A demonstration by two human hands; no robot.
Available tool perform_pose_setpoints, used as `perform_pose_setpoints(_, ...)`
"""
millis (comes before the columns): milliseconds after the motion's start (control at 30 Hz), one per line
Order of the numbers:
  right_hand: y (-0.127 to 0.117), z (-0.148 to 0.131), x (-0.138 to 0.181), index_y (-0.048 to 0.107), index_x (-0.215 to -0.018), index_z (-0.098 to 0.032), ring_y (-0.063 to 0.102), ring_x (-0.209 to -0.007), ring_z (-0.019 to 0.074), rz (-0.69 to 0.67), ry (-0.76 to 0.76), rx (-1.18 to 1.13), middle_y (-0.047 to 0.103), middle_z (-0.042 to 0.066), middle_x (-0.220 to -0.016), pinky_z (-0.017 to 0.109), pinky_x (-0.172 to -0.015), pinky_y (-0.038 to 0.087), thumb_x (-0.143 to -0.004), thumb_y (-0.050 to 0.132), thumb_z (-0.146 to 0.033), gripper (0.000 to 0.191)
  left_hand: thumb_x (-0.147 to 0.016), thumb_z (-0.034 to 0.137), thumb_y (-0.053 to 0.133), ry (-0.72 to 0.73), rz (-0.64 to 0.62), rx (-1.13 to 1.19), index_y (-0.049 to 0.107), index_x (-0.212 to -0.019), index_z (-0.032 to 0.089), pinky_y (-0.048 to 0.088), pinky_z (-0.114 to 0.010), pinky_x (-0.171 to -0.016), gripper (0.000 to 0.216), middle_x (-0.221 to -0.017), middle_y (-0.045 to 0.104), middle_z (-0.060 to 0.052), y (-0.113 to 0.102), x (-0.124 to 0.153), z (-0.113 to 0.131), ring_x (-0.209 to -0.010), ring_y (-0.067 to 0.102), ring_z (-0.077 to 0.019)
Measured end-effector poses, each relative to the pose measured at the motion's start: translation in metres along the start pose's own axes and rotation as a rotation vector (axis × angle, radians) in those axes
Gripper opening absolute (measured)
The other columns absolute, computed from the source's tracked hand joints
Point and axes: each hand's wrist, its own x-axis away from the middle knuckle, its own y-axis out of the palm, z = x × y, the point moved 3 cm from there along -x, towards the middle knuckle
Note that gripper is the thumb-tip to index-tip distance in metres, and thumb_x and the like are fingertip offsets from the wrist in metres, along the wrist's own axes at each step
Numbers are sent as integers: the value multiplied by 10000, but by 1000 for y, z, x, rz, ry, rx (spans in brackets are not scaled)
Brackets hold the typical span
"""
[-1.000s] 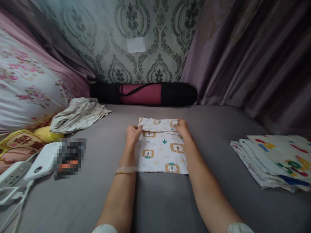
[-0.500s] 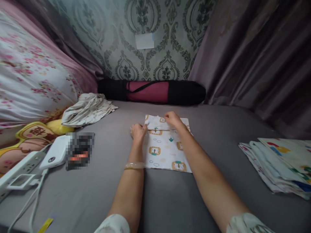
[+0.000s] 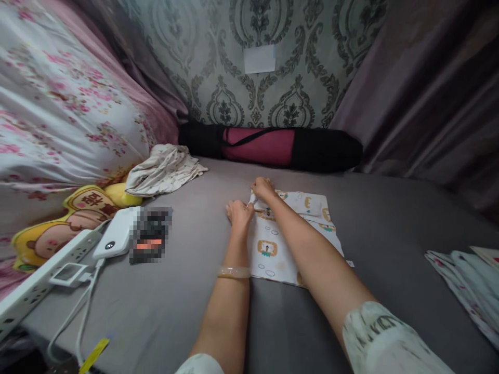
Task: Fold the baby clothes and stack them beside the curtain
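A white cloth (image 3: 283,265) printed with orange lion faces lies flat on the grey bed sheet, its far part folded over in a band. My left hand (image 3: 238,212) is closed on the cloth's left edge, near the end of that band. Just beyond it, my right hand (image 3: 263,188) pinches the far left corner of the band, which is lifted a little between both hands. My right forearm crosses over the cloth and hides part of it. A small white tag (image 3: 350,264) sticks out at the cloth's right side.
At the right lies a stack of folded cloths (image 3: 463,280). A crumpled cloth (image 3: 166,169), a yellow plush (image 3: 58,228), a white power bank (image 3: 116,236), a power strip (image 3: 50,272) and cables are on the left. A black and dark-red long bag (image 3: 259,145) lies along the wall.
My right hand has moved left along the folded band to its left corner, close to my left hand. The band's left end is now lifted. The view has turned left.
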Motion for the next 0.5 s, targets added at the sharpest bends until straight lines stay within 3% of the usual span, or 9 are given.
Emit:
perform_pose_setpoints(167, 14, 2, 7, 618, -1169, -140, 513, -1162, 264, 121, 32, 18, 617, 146, -1233, 355, -946, 367, -973, 435, -312, 319, -874, 277, 472, -84, 41, -1, 670, -1042, 116, 407, -396, -913, 305, -1144, 603, -206, -7, 9, 6, -1131, 529, -325)
perform_pose_setpoints(267, 21, 3, 11, 602, -1179, -155, 490, -1178, 267, 200, 13, 32, 600, 149, -1245, 372, -959, 355, -985, 396, -310, 323, -873, 203, 462, -51, 52, 14, 618, -1160, 199, 405, -406, -897, 327, -1158, 585, -171, -6, 12, 10, -1113, 532, -314)
perform_pose_setpoints(367, 21, 4, 10, 606, -1174, -158, 499, -1167, 271, 163, -10, 20, 596, 146, -1243, 378, -955, 363, -981, 394, -296, 318, -878, 178, 446, 4, 31, -5, 636, -1162, 282, 397, -419, -903, 358, -1162, 580, -140, -3, 12, 13, -1117, 526, -313)
perform_pose_setpoints(500, 8, 8, 17, 574, -1235, -171, 517, -1168, 240, 103, -104, -24, 590, 122, -1263, 343, -969, 368, -985, 384, -294, 337, -899, 209, 425, 9, 0, -21, 659, -1170, 296, 401, -424, -904, 368, -1179, 581, -146, -6, 11, 13, -1131, 524, -322)
